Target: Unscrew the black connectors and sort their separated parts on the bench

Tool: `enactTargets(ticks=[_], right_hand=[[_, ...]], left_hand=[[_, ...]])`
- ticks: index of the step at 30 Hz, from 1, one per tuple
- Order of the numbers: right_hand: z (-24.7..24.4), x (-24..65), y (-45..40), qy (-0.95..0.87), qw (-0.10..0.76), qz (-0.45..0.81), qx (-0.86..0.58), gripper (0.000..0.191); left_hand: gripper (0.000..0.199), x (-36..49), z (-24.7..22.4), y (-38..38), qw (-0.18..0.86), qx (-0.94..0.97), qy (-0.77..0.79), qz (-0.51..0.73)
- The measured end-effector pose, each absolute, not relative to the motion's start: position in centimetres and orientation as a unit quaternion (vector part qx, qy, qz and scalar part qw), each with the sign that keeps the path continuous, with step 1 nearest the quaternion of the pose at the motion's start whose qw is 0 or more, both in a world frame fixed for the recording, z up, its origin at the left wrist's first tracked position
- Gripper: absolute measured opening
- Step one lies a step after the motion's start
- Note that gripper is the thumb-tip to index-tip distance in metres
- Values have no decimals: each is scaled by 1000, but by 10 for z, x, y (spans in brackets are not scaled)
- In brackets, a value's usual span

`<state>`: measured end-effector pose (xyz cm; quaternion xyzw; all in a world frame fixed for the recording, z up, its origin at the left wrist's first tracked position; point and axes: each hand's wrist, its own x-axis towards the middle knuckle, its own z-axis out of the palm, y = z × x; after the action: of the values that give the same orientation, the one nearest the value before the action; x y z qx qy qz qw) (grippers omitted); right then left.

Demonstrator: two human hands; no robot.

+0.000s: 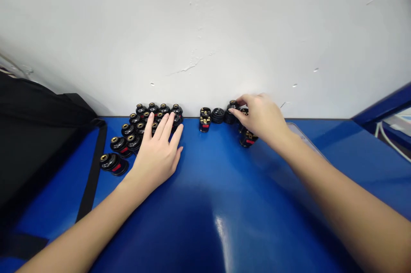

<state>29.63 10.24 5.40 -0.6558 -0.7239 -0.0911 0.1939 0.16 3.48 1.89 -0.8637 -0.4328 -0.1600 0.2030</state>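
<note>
My left hand (pixel 160 148) lies with its fingers stretched out over the right side of a group of black plug connectors (pixel 127 130). These stand upright in rows, each with a stepped round top, a brass-coloured hole and, on some, a red mark. My right hand (pixel 260 118) has thumb and fingers closed around the top of a similar black plug connector (pixel 231 115) near the wall. Left of it sit a ridged black round piece (pixel 218 115) and two pieces with brass contacts facing up, the nearer one (pixel 205 123) red-marked. Another contact-up piece (pixel 248 139) is below my right hand, with more partly hidden behind it.
A white wall (pixel 205 41) rises behind the blue tabletop (pixel 192 204). At the left lie a black bag (pixel 41 136) and its strap (pixel 93 174). A flat clear-edged sheet (pixel 305 138) is partly under my right forearm. A blue frame (pixel 382 101) and a white cable (pixel 393 142) are at the right.
</note>
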Motion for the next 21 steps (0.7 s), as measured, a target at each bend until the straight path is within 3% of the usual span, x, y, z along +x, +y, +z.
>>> enactTargets(ticks=[13,21], right_hand=[[50,301,109,-732,174,-111,-649,26],[58,298,90,-734,253,-147,-612,26]], left_hand=[[60,4,21,35,200,-864,-435,-156],[50,3,18,38,183,-868,-418,-199]])
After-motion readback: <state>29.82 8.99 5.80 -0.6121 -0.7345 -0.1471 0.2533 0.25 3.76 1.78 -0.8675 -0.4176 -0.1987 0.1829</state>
